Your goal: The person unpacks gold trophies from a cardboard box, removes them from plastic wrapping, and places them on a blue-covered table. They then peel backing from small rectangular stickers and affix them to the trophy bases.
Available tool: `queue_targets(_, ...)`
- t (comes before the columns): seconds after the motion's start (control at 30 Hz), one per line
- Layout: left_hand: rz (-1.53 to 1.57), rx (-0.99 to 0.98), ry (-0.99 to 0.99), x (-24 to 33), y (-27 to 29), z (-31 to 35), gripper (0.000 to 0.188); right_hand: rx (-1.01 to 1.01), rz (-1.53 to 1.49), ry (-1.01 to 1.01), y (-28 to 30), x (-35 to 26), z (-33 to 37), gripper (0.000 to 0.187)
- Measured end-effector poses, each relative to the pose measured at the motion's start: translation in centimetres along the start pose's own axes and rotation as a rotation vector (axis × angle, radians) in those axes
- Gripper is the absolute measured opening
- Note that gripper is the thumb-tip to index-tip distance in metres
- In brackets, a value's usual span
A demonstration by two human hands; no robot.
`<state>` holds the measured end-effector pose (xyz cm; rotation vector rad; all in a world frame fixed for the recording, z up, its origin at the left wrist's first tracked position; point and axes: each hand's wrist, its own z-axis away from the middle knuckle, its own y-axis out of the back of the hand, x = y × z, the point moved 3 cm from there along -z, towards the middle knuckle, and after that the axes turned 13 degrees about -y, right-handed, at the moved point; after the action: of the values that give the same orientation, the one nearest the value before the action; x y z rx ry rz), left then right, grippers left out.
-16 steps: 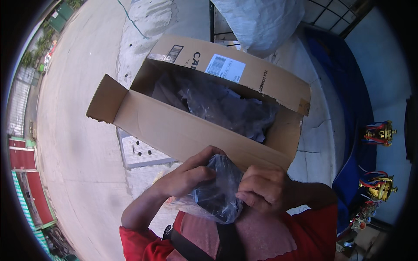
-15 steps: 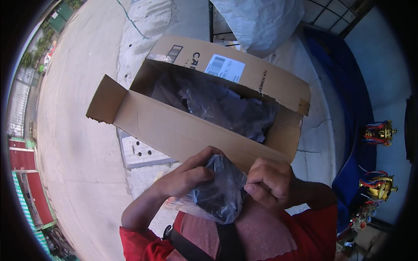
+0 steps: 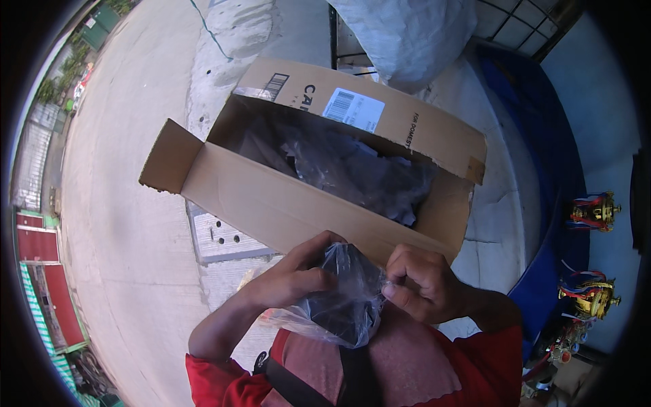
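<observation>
Two hands: both of yours are closed on one clear plastic bag (image 3: 342, 298) with something dark inside, held against your chest just below the near wall of the cardboard box (image 3: 285, 203).
Left hand: your left hand (image 3: 295, 281) wraps over the bag's left side and top, fingers curled around it; compared with half a second ago it sits much as it did.
Bag: it hangs between the hands, clear of the box, its lower bulge over your red shirt.
Right hand: your right hand (image 3: 424, 281) has tightened into a fist at the bag's upper right edge, thumb and forefinger pinching the plastic; a moment ago the fingers lay looser and flatter.
What that suggests: the pinch looks like work on the bag's mouth or seam rather than on lifting it.
Box: open, flaps spread, more dark plastic-wrapped items (image 3: 352, 166) heaped inside, towards its far right corner.
Right of box: a blue surface (image 3: 542, 156) with gold trophies (image 3: 593, 210) at the edge.
</observation>
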<state>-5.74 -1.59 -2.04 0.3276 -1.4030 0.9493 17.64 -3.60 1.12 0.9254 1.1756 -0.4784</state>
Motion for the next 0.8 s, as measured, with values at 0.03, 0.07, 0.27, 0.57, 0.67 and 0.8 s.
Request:
queue_targets(0.03,0.018,0.02,0.005,0.0,0.0,0.0,0.055,0.044,0.034,0.057,0.2,-0.2,-0.1,0.016)
queue_targets(0.07,0.024,0.023,0.048,-0.1,0.0,0.0,0.056,0.083,0.065,0.141,0.5,-0.4,-0.3,0.02)
queue_targets(0.27,-0.014,0.024,0.086,0.3,-0.6,0.0,0.063,-0.047,0.123,0.25,-0.8,-1.2,-2.6,0.042)
queue_targets(0.57,-0.029,0.003,0.069,-0.4,-1.1,-0.5,0.056,-0.224,0.205,0.076,-0.1,-1.5,-3.6,0.043)
queue_targets(0.67,-0.112,-0.04,0.084,0.1,-0.9,-0.8,0.052,-0.301,0.19,0.064,0.0,-1.8,-3.6,0.049)
queue_targets(0.8,-0.179,-0.042,0.027,1.3,-1.0,-0.7,0.052,-0.35,0.146,0.128,0.2,-2.5,-3.4,0.058)
